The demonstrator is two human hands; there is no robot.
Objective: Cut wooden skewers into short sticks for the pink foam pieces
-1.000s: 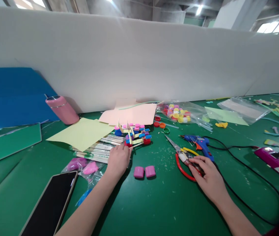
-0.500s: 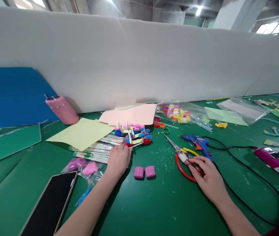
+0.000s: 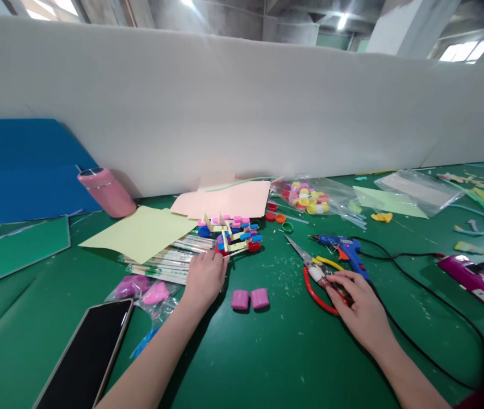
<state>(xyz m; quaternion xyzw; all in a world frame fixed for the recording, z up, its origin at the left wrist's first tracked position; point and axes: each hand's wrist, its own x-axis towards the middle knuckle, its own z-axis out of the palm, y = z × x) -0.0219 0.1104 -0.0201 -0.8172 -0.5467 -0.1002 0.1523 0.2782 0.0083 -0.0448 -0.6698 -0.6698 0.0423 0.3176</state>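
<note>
My left hand (image 3: pixel 205 278) is closed, its fingers curled down at the end of a wrapped bundle of white sticks (image 3: pixel 169 262). A thin pale stick (image 3: pixel 237 251) pokes out from its fingertips. Just beyond stands a cluster of small models (image 3: pixel 231 233) made of pale sticks and coloured caps. My right hand (image 3: pixel 359 307) has its thumb and fingers around the red-handled scissors (image 3: pixel 308 287), whose blades point away to the left. A yellow-handled tool (image 3: pixel 328 262) lies against them, partly hidden. Two pink-purple blocks (image 3: pixel 249 299) lie between my hands.
A blue glue gun (image 3: pixel 344 247) lies beyond my right hand, its black cord running toward a purple power strip (image 3: pixel 476 281). A phone (image 3: pixel 88 352), pink bottle (image 3: pixel 108 193) and yellow sheet (image 3: pixel 140 233) are at left. A bag of coloured caps (image 3: pixel 305 196) lies behind.
The view has shifted very slightly. Both hands and the things around them look the same as before.
</note>
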